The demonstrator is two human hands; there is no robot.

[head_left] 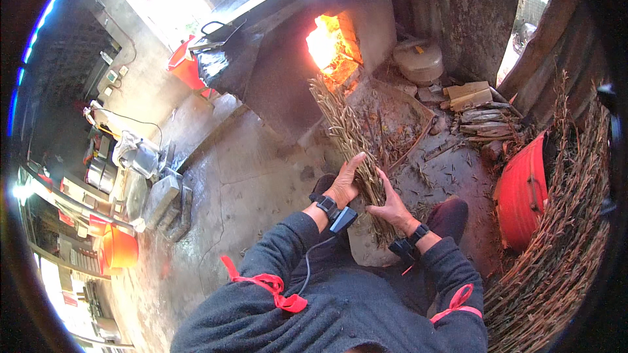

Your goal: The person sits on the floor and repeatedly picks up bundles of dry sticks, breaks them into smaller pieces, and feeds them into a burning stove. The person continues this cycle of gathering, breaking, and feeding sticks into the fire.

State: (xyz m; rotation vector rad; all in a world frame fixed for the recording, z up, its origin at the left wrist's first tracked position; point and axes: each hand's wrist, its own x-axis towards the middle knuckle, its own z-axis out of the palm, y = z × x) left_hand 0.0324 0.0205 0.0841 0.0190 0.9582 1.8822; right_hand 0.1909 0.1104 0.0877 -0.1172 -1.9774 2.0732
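Note:
A bundle of dry plant stalks (338, 120) slants away from my lap. My left hand (346, 184) grips its left side, thumb pointing up along the stalks. On the other side my right hand (392, 206) clasps the lower part of the bundle. The far tips reach the lower edge of the fire opening (353, 34) of a masonry stove (289, 73). Bright flames (324, 44) fill that opening; whether the tips are alight I cannot tell. Below the opening, a low-sided ash area (417, 132) holds debris and thin dark sticks.
A lidded metal pot (418, 61) and split firewood (488, 122) lie right of the stove. Farther right are a red plastic basin (522, 191) and a large heap of dry stalks (564, 255). Concrete blocks (169, 201) and an orange bucket (120, 247) stand at left.

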